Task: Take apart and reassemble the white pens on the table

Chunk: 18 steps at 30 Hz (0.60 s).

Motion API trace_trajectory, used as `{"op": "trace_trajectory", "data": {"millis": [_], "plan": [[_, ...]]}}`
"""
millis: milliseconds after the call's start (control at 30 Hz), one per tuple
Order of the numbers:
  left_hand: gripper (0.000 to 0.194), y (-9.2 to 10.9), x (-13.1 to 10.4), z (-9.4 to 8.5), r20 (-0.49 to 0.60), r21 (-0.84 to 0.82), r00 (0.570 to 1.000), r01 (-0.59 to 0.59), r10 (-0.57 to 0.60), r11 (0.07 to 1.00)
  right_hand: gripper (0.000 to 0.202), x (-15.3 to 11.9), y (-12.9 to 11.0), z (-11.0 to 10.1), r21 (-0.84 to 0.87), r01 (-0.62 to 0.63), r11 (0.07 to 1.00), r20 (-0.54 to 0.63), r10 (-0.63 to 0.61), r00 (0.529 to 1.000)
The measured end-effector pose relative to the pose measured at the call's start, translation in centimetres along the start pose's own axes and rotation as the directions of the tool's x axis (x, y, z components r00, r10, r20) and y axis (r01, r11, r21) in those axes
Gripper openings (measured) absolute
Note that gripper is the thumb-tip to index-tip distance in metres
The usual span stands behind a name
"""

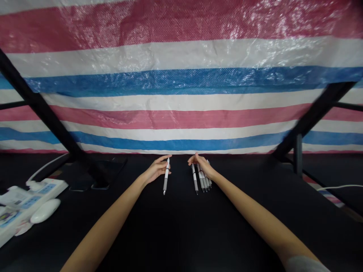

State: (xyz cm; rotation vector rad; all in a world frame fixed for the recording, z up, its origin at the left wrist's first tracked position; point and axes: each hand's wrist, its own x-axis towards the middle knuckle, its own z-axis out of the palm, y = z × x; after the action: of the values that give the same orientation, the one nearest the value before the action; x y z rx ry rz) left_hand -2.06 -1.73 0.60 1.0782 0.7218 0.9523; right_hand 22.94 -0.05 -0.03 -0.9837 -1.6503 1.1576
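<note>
My left hand (157,170) is closed on a white pen with a grey grip (166,177). The pen's pointed end faces me, and some fingertips show past its right side. To the right, my right hand (204,166) curls over the upper ends of several similar pens (204,183) lying side by side on the black table. Its fingers are bent round the top of the leftmost pen (195,180), which sits slightly apart from the others. The palm hides the upper ends of the rest.
At the left of the black table (181,234) are a white power strip (53,187) with plugs and a white computer mouse (45,210). Black frame bars (53,121) rise on both sides. Behind hangs a striped plastic sheet (181,121).
</note>
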Motion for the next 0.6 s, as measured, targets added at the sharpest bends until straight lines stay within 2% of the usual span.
{"op": "trace_trajectory", "data": {"millis": [267, 600], "plan": [[0.030, -0.08, 0.20, 0.41, -0.075, 0.039, 0.997, -0.019, 0.022, 0.999, 0.066, 0.01, -0.07, -0.06, -0.004, 0.005, 1.000, 0.007, -0.005, 1.000], [0.036, -0.12, 0.29, 0.45, -0.053, 0.058, 0.997, -0.044, 0.048, 0.997, 0.066, 0.04, 0.05, -0.09, 0.004, 0.002, 1.000, 0.003, -0.002, 1.000]]}}
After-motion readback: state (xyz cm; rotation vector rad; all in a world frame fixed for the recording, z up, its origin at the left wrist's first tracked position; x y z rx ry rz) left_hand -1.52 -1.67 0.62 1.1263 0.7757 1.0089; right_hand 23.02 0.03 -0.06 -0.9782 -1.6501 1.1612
